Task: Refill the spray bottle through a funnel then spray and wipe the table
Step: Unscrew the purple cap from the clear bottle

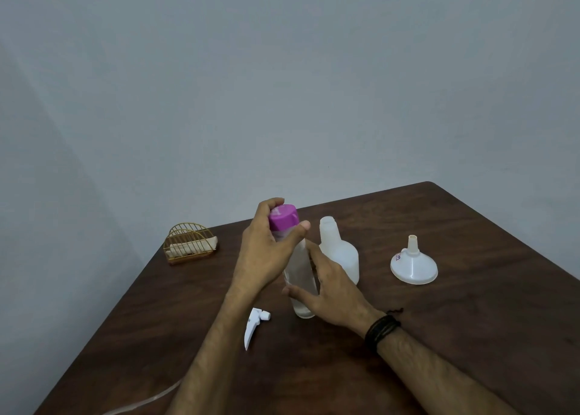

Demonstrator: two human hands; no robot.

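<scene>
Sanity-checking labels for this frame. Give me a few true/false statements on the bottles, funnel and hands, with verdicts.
1. The left hand grips the purple cap of the clear bottle. True.
2. The funnel sits in the neck of the white spray bottle. False: it stands spout-up on the table, apart from that bottle.
3. The spray bottle's neck is open, and the trigger head lies on the table. True.
4. The right hand holds the funnel. False: it holds the clear bottle low on its body.
5. The wire holder stands at the table's right edge. False: far left corner.
</scene>
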